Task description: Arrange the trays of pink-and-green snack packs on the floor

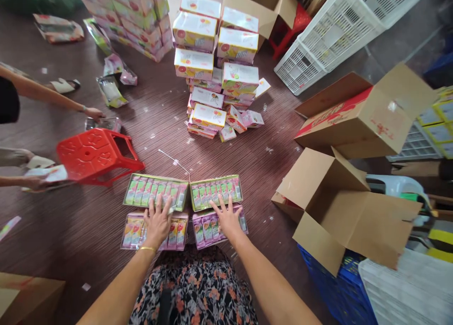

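Observation:
Four is not counted here: several open display boxes packed with upright sachets stand before me in two rows. My left hand (158,222) lies with spread fingers across the left pair, touching the green sachet box (155,192) and covering part of the orange-and-pink sachet box (132,233). My right hand (226,216) is also spread, its fingertips on the right green sachet box (215,192) and its palm over the purple sachet box (208,230). A thin white strip (173,160) lies on the floor beyond the boxes.
Stacked printed cartons (194,65) stand ahead. A red stool (95,150) is at left, near another person's hand (94,113). Open cardboard boxes (322,207) and white crates (329,37) stand at right, above a blue crate (322,282).

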Tool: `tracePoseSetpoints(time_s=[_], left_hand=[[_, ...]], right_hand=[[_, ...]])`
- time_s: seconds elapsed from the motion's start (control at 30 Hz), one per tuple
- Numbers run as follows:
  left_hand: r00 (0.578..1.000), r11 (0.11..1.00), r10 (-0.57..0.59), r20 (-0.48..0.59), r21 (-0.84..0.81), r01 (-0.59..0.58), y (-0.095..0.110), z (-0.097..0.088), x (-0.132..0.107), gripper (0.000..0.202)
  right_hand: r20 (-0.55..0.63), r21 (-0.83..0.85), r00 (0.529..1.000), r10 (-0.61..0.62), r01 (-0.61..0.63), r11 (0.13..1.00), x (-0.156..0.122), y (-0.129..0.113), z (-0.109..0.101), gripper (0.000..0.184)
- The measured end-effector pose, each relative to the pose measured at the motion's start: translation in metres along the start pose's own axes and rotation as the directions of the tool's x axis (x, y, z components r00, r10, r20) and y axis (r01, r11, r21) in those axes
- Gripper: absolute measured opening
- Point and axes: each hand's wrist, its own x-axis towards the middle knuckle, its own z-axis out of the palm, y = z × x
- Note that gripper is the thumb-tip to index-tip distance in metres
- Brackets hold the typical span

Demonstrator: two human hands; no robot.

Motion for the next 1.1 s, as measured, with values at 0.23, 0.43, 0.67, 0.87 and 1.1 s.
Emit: tracePoseSetpoints(time_s=[0.23,0.43,0.67,0.87,1.1], left_hand=[[0.991,0.991,0.132,0.012,-0.011,-0.132,-0.022,0.007,-0.002,0.051],[0.987,0.988,0.154,0.046,0.004,-0.155,-0.028,0.007,-0.001,0.051],[0.993,0.993,0.117,0.033,-0.001,-0.117,-0.026,0.004,0.003,0.051],[0.998,0.998,0.066,0.022,0.004,-0.066,-0.022,0.005,0.009,0.052],[0.996,0.998,0.003,0.085,0.066,-0.009,-0.018,-0.003,0.012,0.051]], right_hand=[[0.039,-0.043,0.999,0.038,-0.036,0.998,0.001,-0.004,0.000,0.126],[0.029,-0.065,0.999,0.043,-0.041,0.997,0.002,-0.008,-0.003,0.121],[-0.003,-0.116,1.000,-0.015,0.015,0.993,0.020,0.001,-0.028,0.118],[-0.031,-0.186,0.995,-0.098,0.091,0.978,0.049,0.013,-0.061,0.099],[-0.026,-0.139,0.994,-0.106,0.101,0.985,0.052,0.010,-0.063,0.083]])
